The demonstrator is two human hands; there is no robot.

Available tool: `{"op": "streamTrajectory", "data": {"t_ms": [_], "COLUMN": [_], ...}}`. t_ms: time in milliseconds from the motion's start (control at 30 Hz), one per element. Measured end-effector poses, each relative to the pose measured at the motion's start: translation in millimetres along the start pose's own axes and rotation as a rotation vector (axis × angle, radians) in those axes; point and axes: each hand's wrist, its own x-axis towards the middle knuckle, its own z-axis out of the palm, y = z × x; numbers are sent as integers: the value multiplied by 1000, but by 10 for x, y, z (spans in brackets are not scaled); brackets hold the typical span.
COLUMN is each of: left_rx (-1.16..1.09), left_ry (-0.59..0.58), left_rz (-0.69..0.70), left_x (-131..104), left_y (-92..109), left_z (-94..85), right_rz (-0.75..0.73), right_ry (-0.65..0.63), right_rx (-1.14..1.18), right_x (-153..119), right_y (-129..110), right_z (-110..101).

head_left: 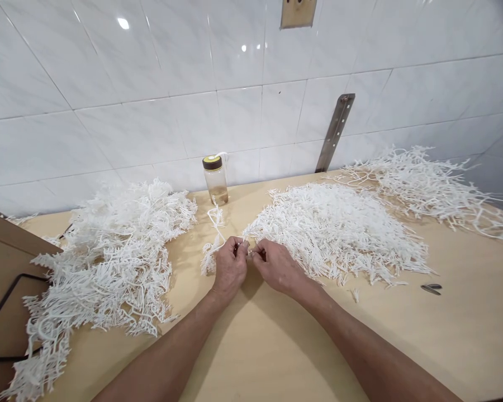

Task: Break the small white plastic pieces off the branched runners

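Observation:
My left hand (231, 265) is closed in a pinch on a white branching plastic stem (216, 220), whose thin strand runs from the hand up toward the bottle, with a frilly tuft beside the wrist. My right hand (273, 263) pinches at a small white piece (250, 253) between the two hands; its exact shape is too small to make out. The fingertips of both hands nearly meet. Just beyond and right of them lies a heap of short white plastic sprigs (339, 229), its left tip near my fingers.
A larger white heap (113, 268) covers the table's left side; long white branches (427, 181) lie at the back right. A lidded bottle (216, 181) stands by the tiled wall. Small dark snips (431, 288) rest at right. A metal bracket (336, 133) leans at the wall.

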Motion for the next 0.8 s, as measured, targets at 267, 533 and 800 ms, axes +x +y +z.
{"op": "streamTrajectory", "data": {"t_ms": [267, 533, 800], "left_rx": [37, -82, -316], "left_ry": [-47, 6, -61], "left_rz": [102, 61, -147], "left_x": [-91, -65, 21], "left_y": [100, 91, 40], "left_z": [4, -30, -7], "right_rz": [159, 161, 41], "right_ry": [19, 284, 418], "right_rx": [32, -199, -126], "right_x": [48, 85, 126], "right_y": [-34, 110, 226], "right_z": [-4, -162, -294]}}
